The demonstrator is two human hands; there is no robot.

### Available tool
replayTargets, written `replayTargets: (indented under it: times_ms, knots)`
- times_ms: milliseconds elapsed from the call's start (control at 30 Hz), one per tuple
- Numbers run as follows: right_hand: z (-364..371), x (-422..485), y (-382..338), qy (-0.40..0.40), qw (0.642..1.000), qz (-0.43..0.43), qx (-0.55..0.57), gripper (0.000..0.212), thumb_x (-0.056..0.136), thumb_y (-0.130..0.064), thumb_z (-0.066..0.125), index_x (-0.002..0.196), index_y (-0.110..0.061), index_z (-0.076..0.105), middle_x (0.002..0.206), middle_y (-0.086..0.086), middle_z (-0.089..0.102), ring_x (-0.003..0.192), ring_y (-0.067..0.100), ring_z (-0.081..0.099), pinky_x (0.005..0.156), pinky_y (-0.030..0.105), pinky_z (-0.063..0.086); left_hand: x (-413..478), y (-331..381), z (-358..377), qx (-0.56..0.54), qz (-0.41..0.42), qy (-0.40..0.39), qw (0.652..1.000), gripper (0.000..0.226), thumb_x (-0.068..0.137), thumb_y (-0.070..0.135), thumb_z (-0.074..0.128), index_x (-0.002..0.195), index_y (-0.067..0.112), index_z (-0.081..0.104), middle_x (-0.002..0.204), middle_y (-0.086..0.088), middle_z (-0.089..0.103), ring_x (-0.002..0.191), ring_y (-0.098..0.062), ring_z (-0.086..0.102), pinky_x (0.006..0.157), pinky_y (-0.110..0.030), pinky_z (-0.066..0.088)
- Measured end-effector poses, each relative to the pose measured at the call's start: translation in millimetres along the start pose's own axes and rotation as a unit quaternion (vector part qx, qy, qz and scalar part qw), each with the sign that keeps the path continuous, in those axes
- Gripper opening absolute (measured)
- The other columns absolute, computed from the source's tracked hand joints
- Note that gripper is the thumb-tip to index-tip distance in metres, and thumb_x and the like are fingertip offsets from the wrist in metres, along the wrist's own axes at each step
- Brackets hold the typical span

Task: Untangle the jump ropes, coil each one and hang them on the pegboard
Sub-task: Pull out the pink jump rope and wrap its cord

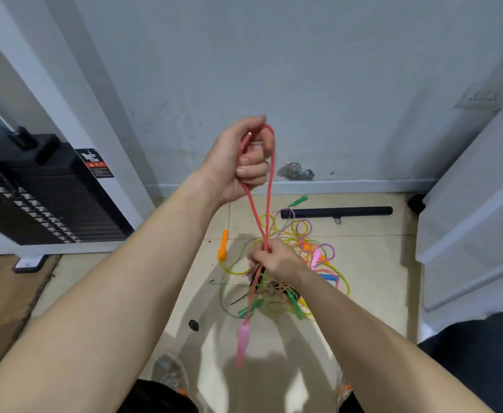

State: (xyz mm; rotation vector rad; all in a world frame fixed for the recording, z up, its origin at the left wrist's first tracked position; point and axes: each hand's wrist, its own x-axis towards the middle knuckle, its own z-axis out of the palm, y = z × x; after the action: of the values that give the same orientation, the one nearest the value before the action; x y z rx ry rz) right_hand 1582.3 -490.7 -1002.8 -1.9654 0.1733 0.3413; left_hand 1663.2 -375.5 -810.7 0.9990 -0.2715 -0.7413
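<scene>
A pink jump rope [269,186] runs as a long loop between my two hands. My left hand [241,162] is raised in front of the wall and grips the top of the loop. Lower down, my right hand [277,257] pinches both strands together. One pink handle [242,338] dangles below it. On the floor tiles under my hands lies a tangle of jump ropes [292,263] in yellow, purple, green and pink, with an orange handle [223,245], green handles [293,305] and a blue one. No pegboard is in view.
A black bar [336,212] lies on the floor by the wall behind the tangle. A black weight stack [44,192] in a white frame stands at the left. White panels [470,234] rise at the right. My shoes [169,374] show at the bottom.
</scene>
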Motion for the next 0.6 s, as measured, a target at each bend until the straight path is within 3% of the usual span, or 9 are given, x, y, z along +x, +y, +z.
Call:
replayTargets:
  times_ms: [67, 200, 333, 433, 533, 600]
  knots:
    - [-4, -5, 8, 0.013, 0.999, 0.019, -0.036, 0.021, 0.084, -0.032, 0.058, 0.066, -0.021, 0.063, 0.077, 0.011, 0.069, 0.077, 0.030, 0.067, 0.076, 0.049, 0.057, -5, 12, -9, -0.057, 0.056, 0.043, 0.996, 0.054, 0.098, 0.037, 0.041, 0.051, 0.014, 0.055, 0.032, 0.008, 0.021, 0.025, -0.005, 0.016, 0.041, -0.011, 0.007]
    - [-32, -13, 22, 0.033, 0.990, 0.063, -0.123, 0.036, 0.099, -0.034, 0.051, 0.075, -0.014, 0.068, 0.081, 0.001, 0.073, 0.068, 0.018, 0.063, 0.073, 0.037, 0.050, -17, 33, -44, -0.122, 0.131, 0.127, 0.976, 0.049, 0.098, 0.041, 0.044, 0.055, 0.019, 0.054, 0.034, 0.009, 0.022, 0.027, -0.006, 0.016, 0.037, -0.015, 0.005]
    - [-64, -6, 5, 0.106, 0.991, 0.077, 0.035, 0.041, 0.107, -0.031, 0.041, 0.075, -0.012, 0.057, 0.074, 0.006, 0.073, 0.062, 0.021, 0.062, 0.063, 0.037, 0.048, -22, 5, -76, 0.100, 0.106, 0.234, 0.961, 0.037, 0.100, 0.043, 0.049, 0.070, 0.021, 0.053, 0.043, 0.008, 0.021, 0.033, -0.007, 0.015, 0.037, -0.017, 0.012]
    - [-83, -5, -35, 0.129, 0.982, 0.033, 0.136, 0.039, 0.109, -0.029, 0.037, 0.078, -0.010, 0.053, 0.079, 0.015, 0.074, 0.058, 0.022, 0.062, 0.065, 0.040, 0.052, -20, -38, -89, 0.370, 0.052, 0.240, 0.896, 0.032, 0.104, 0.029, 0.047, 0.080, 0.017, 0.063, 0.051, 0.006, 0.045, 0.041, -0.008, 0.037, 0.040, -0.017, 0.029]
    - [-92, -9, -75, 0.113, 0.971, -0.014, 0.209, 0.035, 0.109, -0.028, 0.036, 0.082, -0.012, 0.049, 0.069, 0.010, 0.072, 0.060, 0.019, 0.068, 0.059, 0.030, 0.055, -14, -84, -100, 0.525, -0.018, 0.162, 0.835, 0.025, 0.104, 0.017, 0.046, 0.094, 0.016, 0.068, 0.081, -0.004, 0.067, 0.073, -0.017, 0.058, 0.065, -0.024, 0.045]
    - [-93, -11, -96, 0.102, 0.963, -0.035, 0.249, 0.034, 0.109, -0.031, 0.036, 0.083, -0.013, 0.048, 0.066, 0.008, 0.073, 0.060, 0.017, 0.071, 0.053, 0.026, 0.055, -12, -106, -99, 0.555, -0.031, 0.130, 0.821, 0.026, 0.101, 0.008, 0.047, 0.117, 0.012, 0.067, 0.107, -0.006, 0.068, 0.100, -0.019, 0.060, 0.083, -0.025, 0.045]
